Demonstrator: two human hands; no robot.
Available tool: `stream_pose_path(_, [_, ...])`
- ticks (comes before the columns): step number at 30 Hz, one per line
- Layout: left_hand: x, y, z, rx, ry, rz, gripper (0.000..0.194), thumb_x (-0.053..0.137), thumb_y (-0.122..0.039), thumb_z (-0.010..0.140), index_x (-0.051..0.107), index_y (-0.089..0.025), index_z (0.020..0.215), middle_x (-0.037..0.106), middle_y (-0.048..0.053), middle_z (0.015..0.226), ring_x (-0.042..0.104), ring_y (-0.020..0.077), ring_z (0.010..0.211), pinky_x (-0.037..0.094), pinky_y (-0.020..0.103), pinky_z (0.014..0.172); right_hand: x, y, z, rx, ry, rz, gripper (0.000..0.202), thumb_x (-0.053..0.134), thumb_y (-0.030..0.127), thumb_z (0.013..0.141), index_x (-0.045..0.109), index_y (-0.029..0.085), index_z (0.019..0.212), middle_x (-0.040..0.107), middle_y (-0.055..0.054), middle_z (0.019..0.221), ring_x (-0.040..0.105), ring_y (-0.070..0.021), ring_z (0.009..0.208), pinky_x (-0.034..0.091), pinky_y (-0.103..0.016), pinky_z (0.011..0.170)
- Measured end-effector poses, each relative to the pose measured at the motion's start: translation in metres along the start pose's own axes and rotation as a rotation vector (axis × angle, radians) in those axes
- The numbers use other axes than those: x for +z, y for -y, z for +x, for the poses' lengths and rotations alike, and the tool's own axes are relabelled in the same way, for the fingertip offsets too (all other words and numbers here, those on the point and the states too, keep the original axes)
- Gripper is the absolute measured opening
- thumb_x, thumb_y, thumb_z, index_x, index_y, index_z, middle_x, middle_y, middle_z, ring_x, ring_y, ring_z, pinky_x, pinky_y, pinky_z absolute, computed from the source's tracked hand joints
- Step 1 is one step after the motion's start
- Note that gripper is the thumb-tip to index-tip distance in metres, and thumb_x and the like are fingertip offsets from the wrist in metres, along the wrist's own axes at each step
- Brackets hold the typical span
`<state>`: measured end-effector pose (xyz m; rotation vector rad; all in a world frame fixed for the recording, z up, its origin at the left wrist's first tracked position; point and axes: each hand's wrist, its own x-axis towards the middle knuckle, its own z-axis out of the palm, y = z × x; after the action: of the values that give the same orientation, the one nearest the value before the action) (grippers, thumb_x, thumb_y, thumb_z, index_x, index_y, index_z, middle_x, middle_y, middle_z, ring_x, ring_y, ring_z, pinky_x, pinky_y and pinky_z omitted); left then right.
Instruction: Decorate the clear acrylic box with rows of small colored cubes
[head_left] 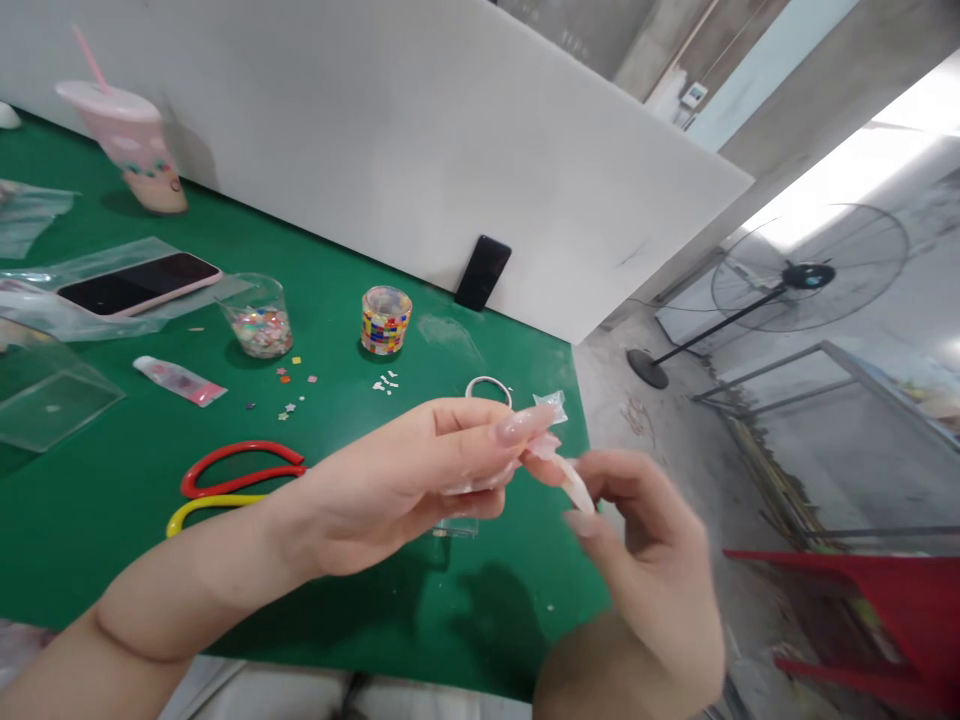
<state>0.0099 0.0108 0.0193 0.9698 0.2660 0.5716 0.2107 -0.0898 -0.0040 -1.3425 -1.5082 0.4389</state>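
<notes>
My left hand (427, 460) reaches in from the left with thumb and fingers pinched on a small pale pink piece (544, 446). Crinkled clear plastic (552, 406) sticks out past its thumb. From the pink piece a white curved band (574, 486) runs to my right hand (660, 560), whose thumb and forefinger grip its other end. Whether band and piece are joined, I cannot tell. Just beyond my left hand shows a thin white ring (489, 381), partly hidden. Red and yellow scissor handles (244, 468) lie by my left forearm, the blades out of sight behind it.
On the green table (337, 620) stand a mosaic-patterned cup (386, 322), a clear cup of confetti (262, 325) and a pink drink cup (131, 145). A tube (180, 381), a phone (139, 283) and loose sequins lie left. Another phone (484, 272) leans against the white partition (360, 130).
</notes>
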Motion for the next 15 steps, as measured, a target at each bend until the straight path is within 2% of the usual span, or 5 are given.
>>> stream_pose_path(3, [0.0,0.001,-0.005,-0.045,-0.011,-0.074,0.045,0.098,-0.054,0.084,0.072,-0.022,0.066,0.047,-0.005,0.068,0.037,0.0085,0.061,0.041,0.017,0.056,-0.001,-0.029,-0.014,0.157,0.195,-0.132,0.037,0.094,0.033,0.082,0.082,0.031,0.116,0.082,0.0,0.096,0.079,-0.023,0.087,0.07,-0.039,0.084])
stream_pose_path(6, [0.0,0.002,-0.008,-0.056,-0.032,-0.093,0.048,0.095,-0.059,0.087,0.07,-0.022,0.067,0.047,-0.005,0.068,0.04,0.0086,0.061,0.043,0.017,0.057,0.012,-0.058,-0.042,0.33,0.41,-0.23,0.06,0.099,0.033,0.076,0.081,0.035,0.133,0.07,-0.009,0.156,0.065,-0.039,0.148,0.056,-0.062,0.123])
stream_pose_path(8, [0.002,0.003,-0.007,-0.052,-0.034,-0.061,0.051,0.093,-0.061,0.088,0.068,-0.022,0.066,0.046,-0.005,0.068,0.041,0.0095,0.062,0.042,0.019,0.057,0.02,-0.072,-0.061,0.328,0.375,-0.213,0.073,0.101,0.033,0.075,0.076,0.037,0.144,0.063,-0.01,0.165,0.061,-0.0403,0.154,0.057,-0.062,0.123])
stream_pose_path(11, [0.008,0.002,-0.006,-0.041,-0.038,-0.012,0.052,0.095,-0.057,0.085,0.062,-0.021,0.065,0.045,-0.005,0.069,0.039,0.011,0.063,0.04,0.022,0.056,0.018,-0.077,-0.074,0.172,0.119,-0.142,0.058,0.091,0.043,0.09,0.074,0.037,0.146,0.068,-0.012,0.159,0.068,-0.0382,0.147,0.061,-0.061,0.118])
stream_pose_path(15, [0.014,0.006,-0.005,-0.007,-0.006,0.016,0.045,0.092,-0.048,0.088,0.063,-0.021,0.067,0.04,-0.006,0.063,0.033,0.0108,0.06,0.031,0.024,0.055,0.006,-0.045,-0.058,0.011,-0.101,-0.023,0.045,0.053,0.063,0.113,0.07,0.039,0.147,0.078,-0.008,0.146,0.074,-0.0317,0.139,0.065,-0.054,0.11])
